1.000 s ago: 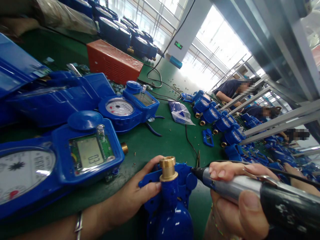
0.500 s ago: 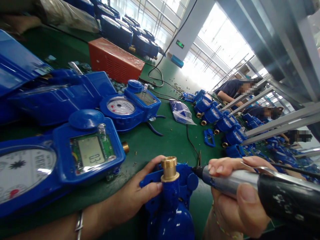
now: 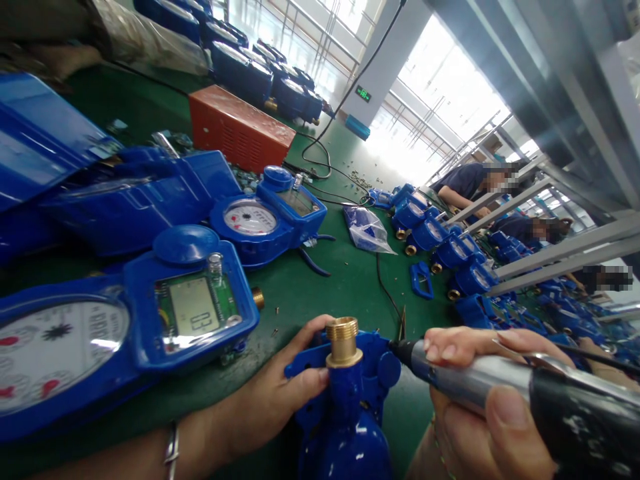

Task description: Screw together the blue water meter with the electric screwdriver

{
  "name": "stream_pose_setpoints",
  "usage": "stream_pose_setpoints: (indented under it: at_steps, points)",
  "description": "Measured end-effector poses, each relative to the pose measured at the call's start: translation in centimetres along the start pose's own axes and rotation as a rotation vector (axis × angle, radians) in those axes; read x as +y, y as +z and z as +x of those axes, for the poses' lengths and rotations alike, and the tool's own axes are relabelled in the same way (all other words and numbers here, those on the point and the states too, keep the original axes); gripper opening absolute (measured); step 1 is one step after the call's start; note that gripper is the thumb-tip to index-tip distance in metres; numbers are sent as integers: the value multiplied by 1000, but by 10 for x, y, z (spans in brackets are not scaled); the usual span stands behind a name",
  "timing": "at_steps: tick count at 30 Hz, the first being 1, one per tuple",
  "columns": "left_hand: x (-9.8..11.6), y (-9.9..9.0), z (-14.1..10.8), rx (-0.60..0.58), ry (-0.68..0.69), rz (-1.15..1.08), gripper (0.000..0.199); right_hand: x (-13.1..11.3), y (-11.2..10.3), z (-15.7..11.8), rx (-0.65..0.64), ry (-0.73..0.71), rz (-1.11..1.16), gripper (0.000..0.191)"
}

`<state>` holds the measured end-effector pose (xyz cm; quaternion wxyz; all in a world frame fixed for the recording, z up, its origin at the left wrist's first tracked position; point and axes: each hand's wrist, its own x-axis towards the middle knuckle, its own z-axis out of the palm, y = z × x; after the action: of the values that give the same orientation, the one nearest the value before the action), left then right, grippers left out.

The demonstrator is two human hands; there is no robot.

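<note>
My left hand [image 3: 295,380] grips a blue water meter [image 3: 345,433] by its side, thumb and fingers around the blue housing next to a threaded brass fitting [image 3: 343,340] that points up and away. In my right hand [image 3: 480,387] is an electric screwdriver [image 3: 480,381] with a silver and black body, fingers wrapped round it. Its dark tip meets the right side of the meter's blue housing; the exact contact point is too small to tell. To the left lies a water meter with a lit display [image 3: 195,307].
A second meter [image 3: 270,213] lies behind, near blue-handled pliers [image 3: 316,263]. Farther back stand a red box [image 3: 240,127] and cables. A plastic bag [image 3: 367,229], a blue frame [image 3: 421,280] and rows of meters [image 3: 430,233] occupy the right. Co-workers [image 3: 465,183] sit beyond.
The whole view has shifted slightly, with things appearing a little lower and to the right. My hands keep the same hold, and the screwdriver tip stays at the meter's side.
</note>
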<state>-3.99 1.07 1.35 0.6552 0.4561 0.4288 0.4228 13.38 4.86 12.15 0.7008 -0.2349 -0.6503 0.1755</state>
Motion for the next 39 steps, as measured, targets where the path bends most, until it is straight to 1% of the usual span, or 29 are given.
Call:
stream_pose_setpoints:
  at_steps: [3, 7, 10, 12, 14, 17, 19, 23, 26, 28, 30, 32, 35, 37, 39]
  points:
    - [6, 2, 0, -27, -12, -36, 68, -5, 1, -3, 6, 21, -38, 33]
    - [10, 3, -1, 30, -13, -4, 66, -9, -1, -4, -91, 29, -46, 33]
    - [11, 3, -1, 44, -9, 15, 65, -8, -3, -3, -149, -7, -8, 30]
    - [10, 3, -1, 47, -12, 26, 64, -5, -5, -2, -183, -3, -1, 30]
    - [9, 3, -1, 46, -3, 18, 63, -1, -6, 0, -153, 10, 1, 31]
    - [6, 3, -1, 34, 13, -11, 65, 5, -6, 2, -10, -27, 13, 29]
    - [3, 2, -1, 22, 19, -15, 67, 7, -6, 3, 41, -43, 17, 28]
    - [-2, -2, 0, 1, 10, 4, 70, 5, -3, 1, -30, 4, 60, 31]
    - [-4, -3, 1, -10, 12, 18, 72, 1, -2, -2, -1, 1, 50, 30]
    - [-3, -2, 0, 14, 16, 23, 69, 0, -2, -2, -39, 7, 56, 30]
    - [-2, -2, 0, 57, 17, 42, 67, -1, -3, 0, -125, 33, 68, 32]
    - [-1, -2, 0, 75, 18, 61, 67, -1, -4, 2, -137, 21, 67, 32]
    - [-1, -4, 1, 26, 11, 38, 70, -1, -5, 3, -128, -3, 80, 32]
    - [-2, -4, 1, -28, -2, -1, 72, 2, -9, 1, -155, 22, 86, 32]
    - [-3, -4, 0, -32, -7, -26, 72, 5, -14, -2, -112, 10, 73, 31]
